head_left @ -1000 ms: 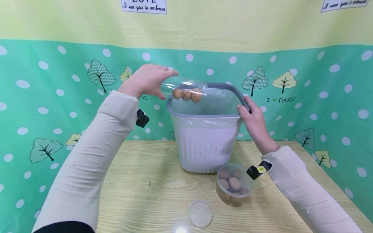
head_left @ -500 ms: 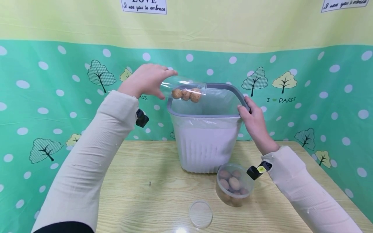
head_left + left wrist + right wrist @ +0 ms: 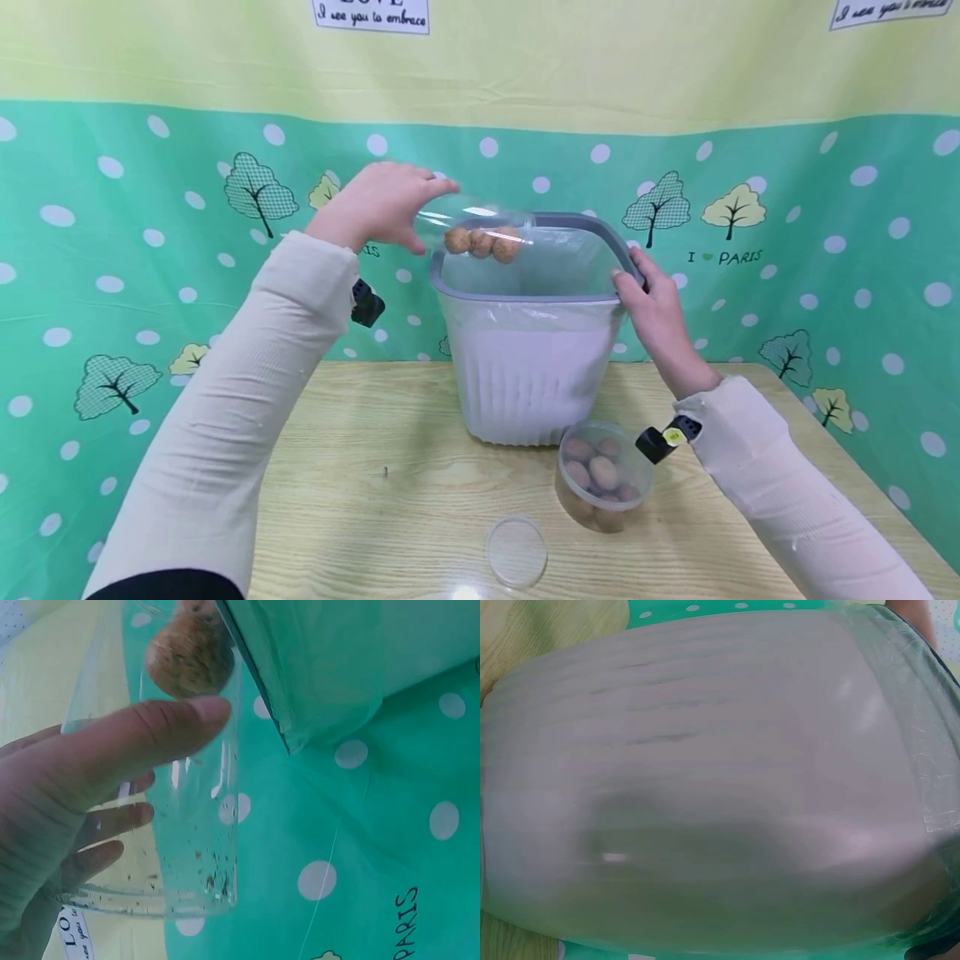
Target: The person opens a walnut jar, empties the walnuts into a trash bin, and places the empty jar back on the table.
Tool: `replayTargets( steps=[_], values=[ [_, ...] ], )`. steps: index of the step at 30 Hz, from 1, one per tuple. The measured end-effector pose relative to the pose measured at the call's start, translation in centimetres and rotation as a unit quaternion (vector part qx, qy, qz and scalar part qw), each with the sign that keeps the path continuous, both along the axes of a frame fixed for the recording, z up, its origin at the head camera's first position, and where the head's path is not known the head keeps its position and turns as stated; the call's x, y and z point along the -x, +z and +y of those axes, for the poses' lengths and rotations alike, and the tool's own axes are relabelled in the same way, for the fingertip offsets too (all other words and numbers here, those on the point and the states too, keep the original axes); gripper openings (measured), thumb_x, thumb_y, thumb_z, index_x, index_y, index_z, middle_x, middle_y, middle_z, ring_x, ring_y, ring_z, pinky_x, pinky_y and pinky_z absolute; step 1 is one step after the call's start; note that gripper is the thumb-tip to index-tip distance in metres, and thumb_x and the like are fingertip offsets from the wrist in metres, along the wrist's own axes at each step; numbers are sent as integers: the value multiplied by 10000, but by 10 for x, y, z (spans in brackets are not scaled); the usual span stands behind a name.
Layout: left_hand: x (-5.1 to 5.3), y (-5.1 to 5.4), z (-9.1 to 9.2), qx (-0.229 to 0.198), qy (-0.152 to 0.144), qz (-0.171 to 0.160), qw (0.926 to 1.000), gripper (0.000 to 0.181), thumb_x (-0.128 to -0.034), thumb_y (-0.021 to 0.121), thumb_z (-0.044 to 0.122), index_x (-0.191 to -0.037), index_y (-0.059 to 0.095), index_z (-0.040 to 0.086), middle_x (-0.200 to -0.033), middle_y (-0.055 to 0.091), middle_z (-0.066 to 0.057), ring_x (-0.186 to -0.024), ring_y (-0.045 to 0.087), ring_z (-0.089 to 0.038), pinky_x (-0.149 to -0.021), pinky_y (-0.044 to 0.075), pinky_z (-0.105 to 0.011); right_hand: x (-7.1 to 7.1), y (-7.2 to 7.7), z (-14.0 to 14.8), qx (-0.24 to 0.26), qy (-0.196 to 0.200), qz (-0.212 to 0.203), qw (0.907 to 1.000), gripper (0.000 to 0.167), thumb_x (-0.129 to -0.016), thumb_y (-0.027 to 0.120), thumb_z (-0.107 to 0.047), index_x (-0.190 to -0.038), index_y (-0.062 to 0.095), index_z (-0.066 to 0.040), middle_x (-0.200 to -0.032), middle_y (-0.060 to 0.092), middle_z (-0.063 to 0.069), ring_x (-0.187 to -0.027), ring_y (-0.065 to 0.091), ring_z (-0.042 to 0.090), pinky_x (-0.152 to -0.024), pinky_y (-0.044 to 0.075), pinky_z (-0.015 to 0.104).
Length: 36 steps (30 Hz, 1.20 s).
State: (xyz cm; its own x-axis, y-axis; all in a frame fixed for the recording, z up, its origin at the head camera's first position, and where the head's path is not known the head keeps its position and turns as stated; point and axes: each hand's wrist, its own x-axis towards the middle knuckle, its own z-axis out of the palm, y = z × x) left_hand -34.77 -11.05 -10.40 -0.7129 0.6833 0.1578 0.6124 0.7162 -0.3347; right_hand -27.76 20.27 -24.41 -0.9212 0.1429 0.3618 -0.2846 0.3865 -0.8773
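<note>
High on the left, my left hand (image 3: 382,204) grips a clear plastic jar (image 3: 474,210) by its base end. The jar lies nearly sideways, its far end over the left part of a white trash bin (image 3: 536,367). Three walnuts (image 3: 481,242) rest along the jar's lower side. In the left wrist view the thumb and fingers wrap the jar (image 3: 191,825), and dark crumbs cling near its bottom. My right hand (image 3: 658,308) holds the bin's grey rim at the right. A thin clear bag lines the bin; its bottom is hidden.
On the wooden table (image 3: 337,433), a round clear tub (image 3: 600,504) holding several brown round items stands before the bin. A clear round lid (image 3: 517,552) lies nearer. A tiny dark bit (image 3: 386,472) sits to the left. A patterned curtain (image 3: 487,100) hangs behind.
The jar and its walnuts shift very slightly left, then back right. Both hands keep their holds, and the bin stays in place.
</note>
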Motion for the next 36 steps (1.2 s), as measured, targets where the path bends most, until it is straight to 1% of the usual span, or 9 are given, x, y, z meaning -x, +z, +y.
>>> replayTargets(
  steps=[2,5,9,14,19,21,23,26,36],
  values=[
    [0,0,0,-58,-23,-20,10000,854,-707,812,274,-1429,385,110,-1405,465,-140,-1211,475,-362,-957,423,-514,0,0,0,37,40,5,10000,655,-961,420,-427,-1509,189,-152,-1265,460,150,-904,403,212,-731,368,320],
    [-1,0,1,-58,-44,-27,10000,853,-705,816,260,-1427,389,105,-1400,469,-139,-1211,474,-359,-958,422,-511,-1,1,0,69,105,20,9999,666,-959,420,-430,-1511,179,-143,-1523,279,90,-1123,368,233,-861,345,373],
    [-1,0,0,-62,-17,-119,9999,858,-712,815,273,-1433,380,110,-1415,453,-134,-1232,458,-353,-971,414,-511,0,1,0,71,120,25,9999,669,-957,421,-437,-1510,181,-148,-1538,250,76,-1164,353,229,-890,328,392],
    [0,0,-2,-45,38,-147,9999,863,-714,817,277,-1436,375,110,-1414,452,-132,-1240,452,-340,-981,408,-499,0,2,-1,47,103,20,9999,671,-956,418,-440,-1511,183,-144,-1478,341,117,-1038,379,229,-802,346,368],
    [1,0,-5,-164,18,-206,9997,862,-717,814,293,-1436,372,120,-1432,434,-126,-1259,436,-335,-988,400,-502,0,2,-1,123,98,27,9999,663,-956,420,-422,-1510,182,-147,-1531,269,72,-1153,369,224,-889,346,385],
    [1,0,-5,-175,7,-191,9997,865,-713,816,298,-1436,374,124,-1435,432,-124,-1257,440,-335,-986,403,-503,1,2,0,78,74,29,9999,647,-959,418,-413,-1509,188,-159,-1428,393,124,-1067,424,211,-850,374,354],
    [2,0,-5,-153,-4,-178,9997,868,-711,818,303,-1435,375,125,-1432,435,-125,-1251,446,-336,-981,407,-504,1,2,1,17,47,8,10000,630,-964,412,-402,-1507,192,-171,-1164,488,145,-879,425,180,-755,377,312],
    [2,-1,-4,-131,6,-199,9997,867,-713,818,302,-1437,373,127,-1429,438,-127,-1241,452,-338,-977,410,-503,1,0,2,-45,2,-21,10000,613,-967,405,-401,-1504,198,-191,-872,357,73,-694,316,189,-611,329,312],
    [0,-2,-5,-53,106,-218,9997,875,-711,823,293,-1439,369,121,-1418,445,-137,-1247,445,-338,-984,405,-500,0,0,0,-31,9,41,10000,615,-966,413,-408,-1504,208,-192,-884,375,62,-717,327,184,-619,328,315]
  ],
)
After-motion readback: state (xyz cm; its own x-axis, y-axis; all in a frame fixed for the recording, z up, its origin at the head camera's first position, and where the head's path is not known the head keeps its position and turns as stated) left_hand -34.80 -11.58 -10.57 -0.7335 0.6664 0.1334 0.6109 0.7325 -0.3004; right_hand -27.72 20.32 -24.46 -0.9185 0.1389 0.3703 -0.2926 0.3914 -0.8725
